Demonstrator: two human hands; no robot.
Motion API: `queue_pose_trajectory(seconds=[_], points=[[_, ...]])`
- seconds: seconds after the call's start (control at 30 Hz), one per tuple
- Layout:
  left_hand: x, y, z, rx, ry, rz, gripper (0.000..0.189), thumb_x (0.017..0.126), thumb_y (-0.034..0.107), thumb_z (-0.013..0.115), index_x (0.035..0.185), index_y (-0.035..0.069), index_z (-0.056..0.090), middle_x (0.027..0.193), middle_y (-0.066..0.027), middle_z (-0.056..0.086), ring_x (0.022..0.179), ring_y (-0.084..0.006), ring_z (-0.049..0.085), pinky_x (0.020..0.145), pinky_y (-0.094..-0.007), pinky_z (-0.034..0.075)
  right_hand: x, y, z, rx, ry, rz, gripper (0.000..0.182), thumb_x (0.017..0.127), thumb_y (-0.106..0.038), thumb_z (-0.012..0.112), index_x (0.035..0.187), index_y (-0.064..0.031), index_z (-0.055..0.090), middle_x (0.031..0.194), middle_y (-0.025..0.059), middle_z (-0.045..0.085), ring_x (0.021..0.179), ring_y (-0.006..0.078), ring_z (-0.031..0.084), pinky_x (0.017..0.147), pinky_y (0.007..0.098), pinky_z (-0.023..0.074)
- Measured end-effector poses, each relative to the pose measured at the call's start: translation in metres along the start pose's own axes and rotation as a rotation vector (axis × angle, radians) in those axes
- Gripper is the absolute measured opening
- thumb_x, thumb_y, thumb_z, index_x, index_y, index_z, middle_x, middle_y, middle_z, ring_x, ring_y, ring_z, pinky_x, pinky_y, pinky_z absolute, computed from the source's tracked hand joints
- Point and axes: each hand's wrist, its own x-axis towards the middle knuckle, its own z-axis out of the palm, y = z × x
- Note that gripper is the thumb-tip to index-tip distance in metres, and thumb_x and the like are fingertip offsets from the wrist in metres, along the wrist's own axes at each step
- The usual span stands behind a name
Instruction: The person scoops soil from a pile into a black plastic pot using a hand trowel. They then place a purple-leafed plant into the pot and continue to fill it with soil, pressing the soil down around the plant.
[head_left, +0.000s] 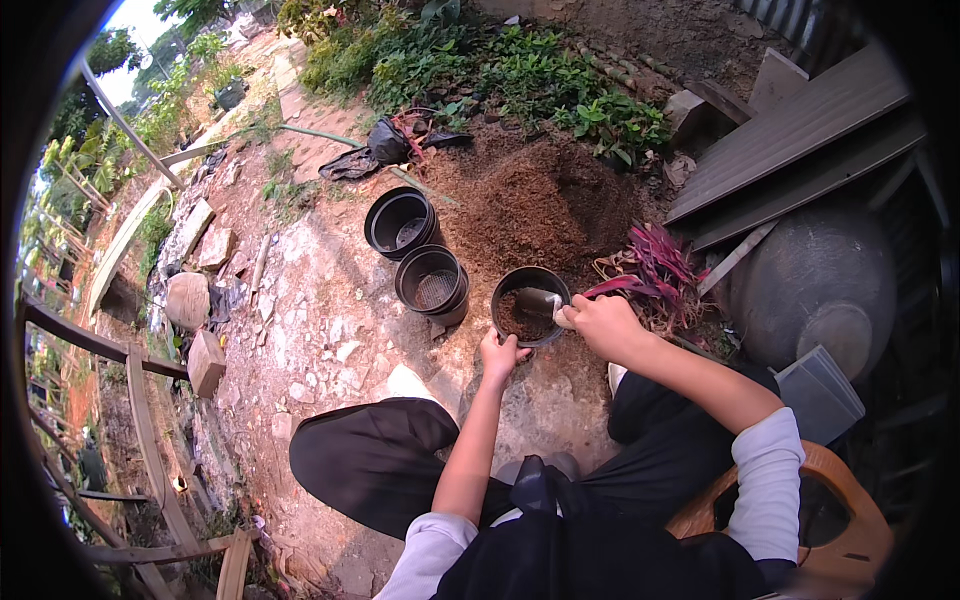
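My left hand (502, 354) grips the near rim of a black plastic plant pot (498, 289). Brown soil (517, 322) covers the bottom of this pot. In my right hand (604, 319) is the handle of a hand trowel (536, 301), its blade inside the pot above the soil. Just beyond the pot rises a heap of loose brown soil (532, 202). Purple-leaved plants (656, 266) with bare roots lie to the right of it, close to my right hand. Two more stacks of black pots, a nearer one (450, 300) and a farther one (382, 251), stand to the left.
Crumpled black plastic bags (388, 142) lie beyond the pots, near green plants (555, 82). At right are a large dark round vessel (810, 277), leaning corrugated sheets (795, 135) and an orange plastic chair (847, 495). Stone blocks (206, 364) and wooden rails (150, 442) line the left.
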Motion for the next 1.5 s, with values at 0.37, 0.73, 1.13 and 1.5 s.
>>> queue_pose_trajectory(seconds=[0.37,0.73,1.13,1.5], points=[[0.009,0.007,-0.005,0.063,-0.038,-0.049,0.038,0.078,-0.009,0.041,0.114,-0.001,0.047,0.104,-0.0111,0.059,0.08,-0.0198,0.064,0.059,-0.0274,0.058,0.004,-0.004,0.025,-0.084,-0.003,0.02,0.02,0.07,-0.01,0.058,0.089,-0.0022,0.059,0.076,0.0067,0.055,0.065,0.0212,0.061,0.051,0.0295,0.0498],[0.004,-0.008,0.001,0.189,0.125,0.097,0.04,0.077,-0.008,0.043,0.115,0.002,0.049,0.102,-0.0081,0.059,0.08,-0.0158,0.063,0.06,-0.0252,0.056,0.011,0.019,-0.003,0.418,-0.195,0.418,0.028,0.069,-0.024,0.064,0.087,-0.0011,0.065,0.079,0.0192,0.063,0.076,0.0323,0.064,0.069,0.0412,0.0511],[0.0,-0.011,0.007,0.125,0.196,0.122,0.045,0.078,-0.009,0.043,0.121,0.003,0.045,0.108,-0.0094,0.056,0.086,-0.0185,0.061,0.061,-0.026,0.056,0.015,0.024,-0.017,0.479,-0.326,0.465,0.025,0.069,-0.025,0.063,0.081,-0.0035,0.068,0.072,0.0191,0.064,0.075,0.0338,0.063,0.069,0.0413,0.0503],[0.001,-0.01,0.007,0.02,0.126,0.064,0.037,0.08,-0.007,0.042,0.117,0.0,0.047,0.103,-0.0092,0.059,0.084,-0.0177,0.063,0.062,-0.0248,0.057,0.012,0.018,0.006,0.115,-0.184,0.228,0.028,0.067,-0.021,0.066,0.094,-0.012,0.064,0.085,0.0091,0.061,0.07,0.0262,0.063,0.061,0.0384,0.0505]])
